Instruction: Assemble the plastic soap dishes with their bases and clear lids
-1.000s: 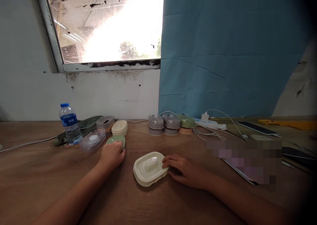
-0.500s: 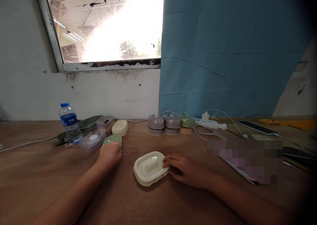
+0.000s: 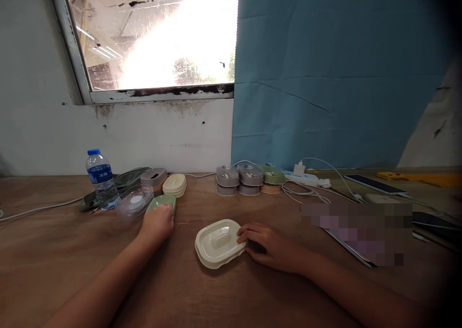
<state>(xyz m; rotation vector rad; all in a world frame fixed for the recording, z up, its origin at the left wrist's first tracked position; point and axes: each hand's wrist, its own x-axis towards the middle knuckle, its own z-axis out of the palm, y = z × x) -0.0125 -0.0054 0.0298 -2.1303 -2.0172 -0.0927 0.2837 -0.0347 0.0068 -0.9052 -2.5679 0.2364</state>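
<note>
My left hand (image 3: 158, 222) is closed over the near side of a shallow green plastic lid (image 3: 160, 201), beside the clear plastic covers (image 3: 136, 202). The hand hides much of the green lid, and its fingertips are partly out of sight. In front of me lies a cream plastic lid (image 3: 218, 243) with rounded corners and a raised oblong in its middle. My right hand (image 3: 269, 248) grips the cream lid's right edge, fingers on top and thumb low at the side. Behind the left hand sits a stack of small cream lids (image 3: 174, 185).
Several lidded grey and green boxes (image 3: 249, 176) stand along the wall. A water bottle (image 3: 101, 181) and a grey-brown box (image 3: 153, 178) are at the back left. A power strip (image 3: 303, 178), cables and a phone (image 3: 375, 185) lie at the right.
My left hand and the green lid have shifted slightly left and towards me. The right hand and the cream lid stay in place.
</note>
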